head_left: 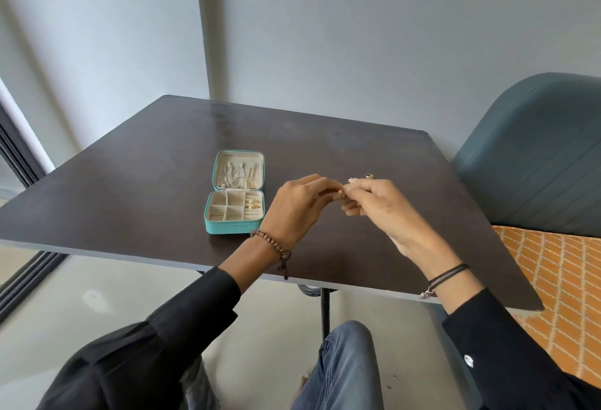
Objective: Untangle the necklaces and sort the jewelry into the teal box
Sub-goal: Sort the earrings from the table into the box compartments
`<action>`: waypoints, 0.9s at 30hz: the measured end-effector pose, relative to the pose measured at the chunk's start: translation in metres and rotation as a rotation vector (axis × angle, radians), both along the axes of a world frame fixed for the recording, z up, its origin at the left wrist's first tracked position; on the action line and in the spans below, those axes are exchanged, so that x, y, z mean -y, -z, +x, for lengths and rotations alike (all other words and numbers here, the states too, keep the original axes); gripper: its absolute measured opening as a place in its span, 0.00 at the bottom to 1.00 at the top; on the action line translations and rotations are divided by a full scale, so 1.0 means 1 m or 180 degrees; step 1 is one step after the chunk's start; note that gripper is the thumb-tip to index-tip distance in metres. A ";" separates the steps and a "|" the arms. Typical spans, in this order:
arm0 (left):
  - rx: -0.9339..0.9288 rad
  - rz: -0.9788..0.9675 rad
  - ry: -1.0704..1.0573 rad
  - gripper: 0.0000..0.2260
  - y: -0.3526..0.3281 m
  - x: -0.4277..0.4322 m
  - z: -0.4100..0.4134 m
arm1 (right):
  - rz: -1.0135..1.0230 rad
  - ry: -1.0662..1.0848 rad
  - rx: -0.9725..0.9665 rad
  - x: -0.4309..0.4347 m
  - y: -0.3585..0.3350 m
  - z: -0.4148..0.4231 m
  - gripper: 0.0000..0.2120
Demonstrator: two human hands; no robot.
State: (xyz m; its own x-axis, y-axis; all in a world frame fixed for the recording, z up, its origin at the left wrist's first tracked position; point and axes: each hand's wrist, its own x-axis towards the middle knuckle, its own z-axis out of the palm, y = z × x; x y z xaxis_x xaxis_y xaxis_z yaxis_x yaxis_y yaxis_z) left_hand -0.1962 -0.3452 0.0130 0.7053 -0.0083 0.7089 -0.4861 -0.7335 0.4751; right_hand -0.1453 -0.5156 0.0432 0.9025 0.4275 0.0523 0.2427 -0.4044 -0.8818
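1. Head view: left hand [297,206] and right hand [379,208] pinch a small gold piece [340,193] above the tabletop [357,149], right of the teal box [232,228].
2. Probably light and slippery; fingers [359,186] must pinch firmly.

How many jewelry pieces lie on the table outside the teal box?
2: a pale sparkly piece and a dark gold piece, both just beyond the right hand. More may hide behind it.
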 end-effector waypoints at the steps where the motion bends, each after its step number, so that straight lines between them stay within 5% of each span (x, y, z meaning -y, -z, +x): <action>1: 0.0041 -0.0047 -0.0027 0.06 -0.001 -0.003 -0.005 | 0.0099 -0.0012 0.0014 -0.003 0.000 -0.005 0.13; 15: -0.0331 -0.1689 -0.0072 0.04 -0.006 -0.015 -0.053 | 0.0490 -0.0074 0.1044 -0.032 -0.010 -0.060 0.07; 27: -0.0499 -0.2013 -0.0066 0.04 -0.009 -0.030 -0.053 | 0.0332 -0.0044 0.1735 -0.047 -0.012 -0.056 0.07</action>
State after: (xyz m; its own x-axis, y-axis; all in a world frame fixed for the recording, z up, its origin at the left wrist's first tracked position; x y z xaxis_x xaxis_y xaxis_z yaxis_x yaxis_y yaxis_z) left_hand -0.2489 -0.3154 0.0216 0.7962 0.3916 0.4612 -0.3647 -0.2976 0.8823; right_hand -0.2011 -0.4690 0.0548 0.7273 0.4068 0.5528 0.6797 -0.3152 -0.6623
